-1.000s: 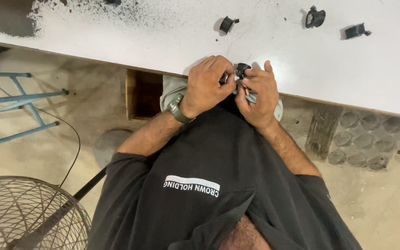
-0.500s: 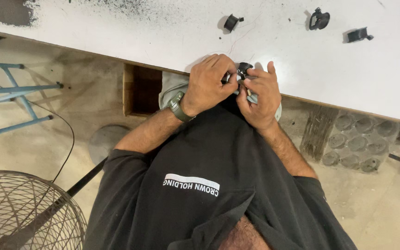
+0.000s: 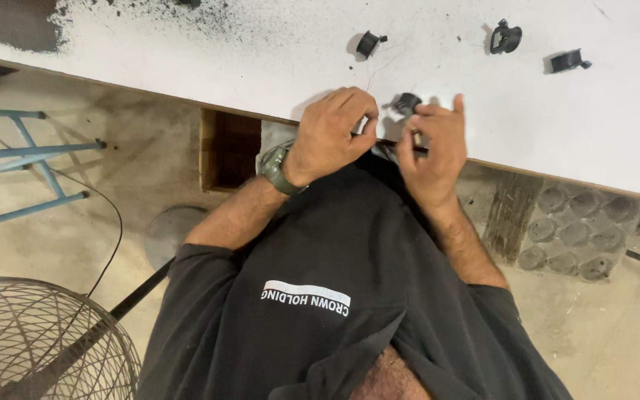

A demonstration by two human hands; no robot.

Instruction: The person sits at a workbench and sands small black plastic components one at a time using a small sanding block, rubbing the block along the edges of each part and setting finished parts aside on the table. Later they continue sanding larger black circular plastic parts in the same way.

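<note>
White and dusty, the tabletop (image 3: 187,52) is stretching across the far part of the scene, with black grit lying on its far left side. Bare floor is being seen below its near edge.

A small black part (image 3: 407,102) is being held at the near edge of the tabletop, between the two hands. It is being pinched by the fingers of the right hand (image 3: 432,144), which are closed on it, while one finger is being held straight up. The left hand (image 3: 331,133) is being held just beside it, with its fingertips pressed together; something thin, perhaps a wire, may be pinched there, but this cannot be told for sure. A green watch (image 3: 275,169) is being worn on the left wrist.

Three more black parts are lying farther away on the tabletop: one (image 3: 368,43) past the hands, and two (image 3: 505,37) (image 3: 568,61) to the right, well apart from the hands.

A wire fan (image 3: 31,341) is standing on the floor at the near left, and a blue stool (image 3: 31,159) is standing beyond it.

For this kind of small work, the part is probably best kept steady against the tabletop edge, and the fingertips moved slowly so nothing is dropped.
</note>
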